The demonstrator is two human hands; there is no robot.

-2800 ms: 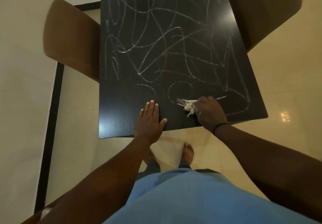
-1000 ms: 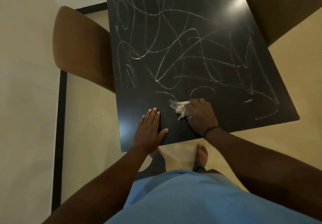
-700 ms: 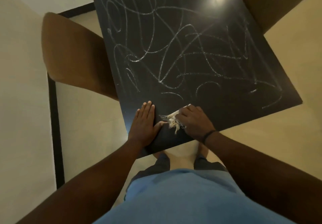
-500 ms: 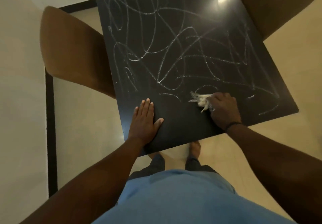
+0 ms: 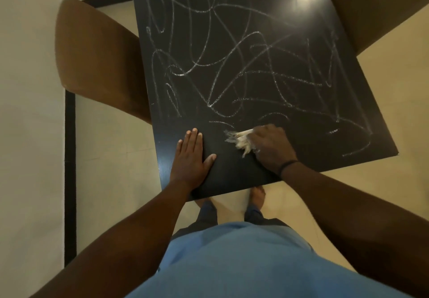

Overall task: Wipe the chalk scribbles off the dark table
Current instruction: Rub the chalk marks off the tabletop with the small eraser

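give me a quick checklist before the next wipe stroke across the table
1. Rag gripped in right hand: ok.
2. Rag touching the table: ok, its frayed end lies on the surface.
3. Left hand flat on the table, bracing: ok.
4. Left hand out of the rag's path: ok, a gap shows between them.
5. Chalk scribbles all gone: not ok, only the near strip is clean.
6. Rag clean enough to lift more chalk: cannot tell.
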